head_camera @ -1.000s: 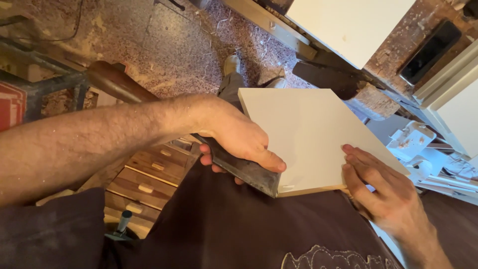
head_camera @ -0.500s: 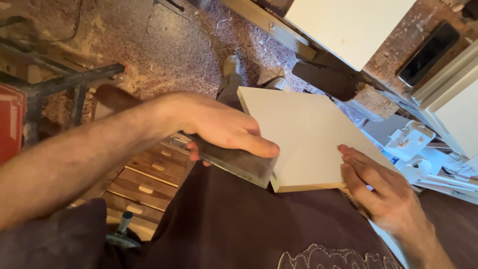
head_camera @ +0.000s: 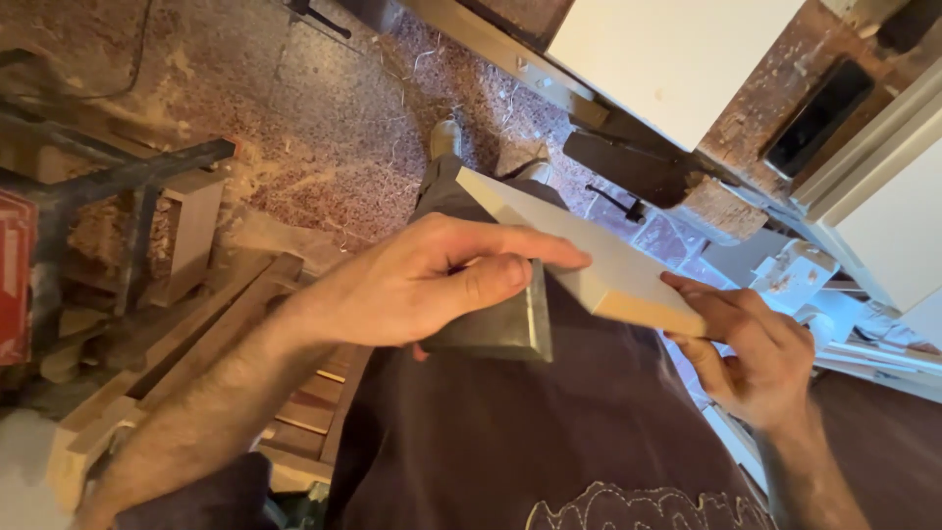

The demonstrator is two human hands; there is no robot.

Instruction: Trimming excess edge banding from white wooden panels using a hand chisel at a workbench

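My left hand (head_camera: pixel 432 280) grips a dark rectangular block (head_camera: pixel 500 324) and presses it against the near edge of a white wooden panel (head_camera: pixel 579 250). The panel rests tilted on my lap over a dark apron (head_camera: pixel 510 432). At the panel's lower right corner my right hand (head_camera: pixel 751 344) steadies it from below, fingers curled around the edge. My shoe (head_camera: pixel 444 137) shows beyond the panel's far corner.
Sawdust and wood shavings cover the floor (head_camera: pixel 324 128). Wooden offcuts and slats (head_camera: pixel 196 294) lie at the left beside a dark metal stand (head_camera: pixel 128 186). A workbench with a white board (head_camera: pixel 667 59) stands at the upper right, with white debris (head_camera: pixel 805 275) below it.
The white panel has tipped up steeply, so it now shows nearly edge-on. My left hand with the dark block has shifted along its near edge. My right hand stays at the corner.
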